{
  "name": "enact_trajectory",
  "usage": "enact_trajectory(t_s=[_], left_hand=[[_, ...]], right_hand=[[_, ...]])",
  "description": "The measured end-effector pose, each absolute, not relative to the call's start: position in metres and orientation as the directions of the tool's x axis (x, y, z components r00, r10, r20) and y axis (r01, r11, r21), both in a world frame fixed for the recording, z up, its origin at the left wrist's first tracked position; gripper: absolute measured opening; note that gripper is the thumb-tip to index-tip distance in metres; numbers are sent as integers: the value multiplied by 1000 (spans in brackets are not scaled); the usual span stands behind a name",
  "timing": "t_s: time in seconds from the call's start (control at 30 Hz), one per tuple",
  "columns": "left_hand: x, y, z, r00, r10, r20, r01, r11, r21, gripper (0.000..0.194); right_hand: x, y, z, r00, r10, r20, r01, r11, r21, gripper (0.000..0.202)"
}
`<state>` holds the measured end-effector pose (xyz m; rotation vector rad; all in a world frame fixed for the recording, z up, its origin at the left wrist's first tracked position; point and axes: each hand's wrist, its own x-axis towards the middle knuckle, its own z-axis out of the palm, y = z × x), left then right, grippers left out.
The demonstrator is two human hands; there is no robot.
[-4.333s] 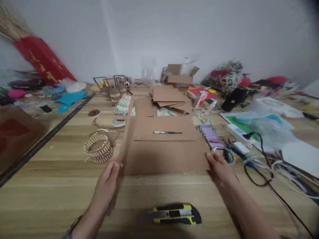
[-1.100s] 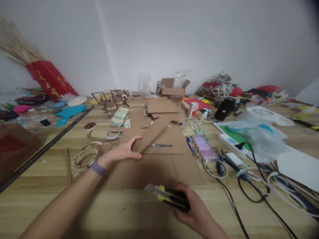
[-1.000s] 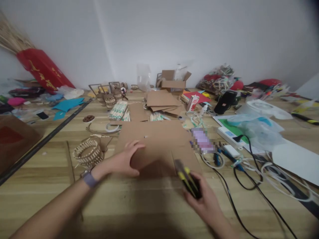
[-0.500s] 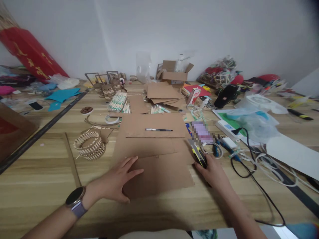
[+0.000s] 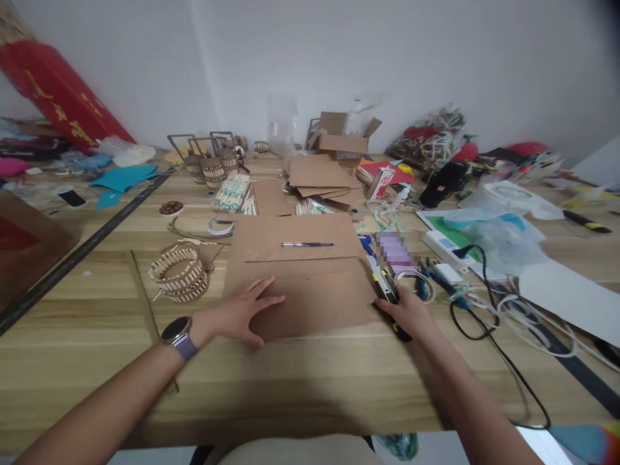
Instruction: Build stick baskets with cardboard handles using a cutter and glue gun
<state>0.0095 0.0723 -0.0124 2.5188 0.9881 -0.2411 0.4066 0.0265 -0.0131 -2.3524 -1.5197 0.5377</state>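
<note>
My left hand [image 5: 247, 311], fingers spread, rests on the left part of a brown cardboard sheet [image 5: 314, 303]. Behind it lies another cardboard piece [image 5: 261, 236] with a pen [image 5: 307, 245] on top. At the sheet's right edge, my right hand [image 5: 407, 310] is closed around a yellow-and-black utility knife [image 5: 385, 284], its tip pointing away from me. Left of my left hand stands a round basket frame of wooden slats [image 5: 179, 274]. Just beyond the knife lie a phone [image 5: 397, 250], blurred out in the picture, and a roll of tape [image 5: 421, 284].
A wooden strip [image 5: 143, 297] lies at the left. Farther back are packs of sticks [image 5: 232, 192], stacked cardboard [image 5: 320, 173], small baskets [image 5: 213, 173] and an open box [image 5: 343, 142]. Black cable [image 5: 504, 345] and a power strip [image 5: 443, 248] occupy the right side.
The front cardboard sheet has slid away from me, against the piece with the pen. My left hand has moved forward with it. The knife stays in my right hand.
</note>
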Motion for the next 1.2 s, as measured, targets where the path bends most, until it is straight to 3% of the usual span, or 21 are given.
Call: enact_trajectory(t_s=[0.27,0.5,0.7,0.83,0.97,1.03,1.1,1.2], left_hand=[[17,105,-4,684,687,-245,729,-635,255,99],[23,124,4,644,732,-221,764,-603,230,100],[17,80,8,719,633,-285,694,-665,276,102],[11,54,-6,756,573,-317,654,-688,314,104],[9,57,-15,785,552,-282,619,-700,355,101],[13,67,-14,794,577,-193,604,-707,370,90],[22,84,-10,754,653,-75,632,-690,352,67],[40,118,-2,593,802,67,761,-586,277,34]], right_hand=[[403,39,-14,392,911,-123,790,-403,-462,12],[396,47,-19,368,930,-1,803,-319,-504,12],[417,25,-19,407,904,132,804,-286,-522,24],[411,10,-11,356,905,235,804,-168,-571,29],[375,-4,0,195,966,167,792,-55,-608,27],[357,-11,3,111,987,114,775,-15,-632,25],[343,-18,2,25,997,72,753,29,-658,26],[328,-26,-4,-86,996,26,728,80,-680,27]])
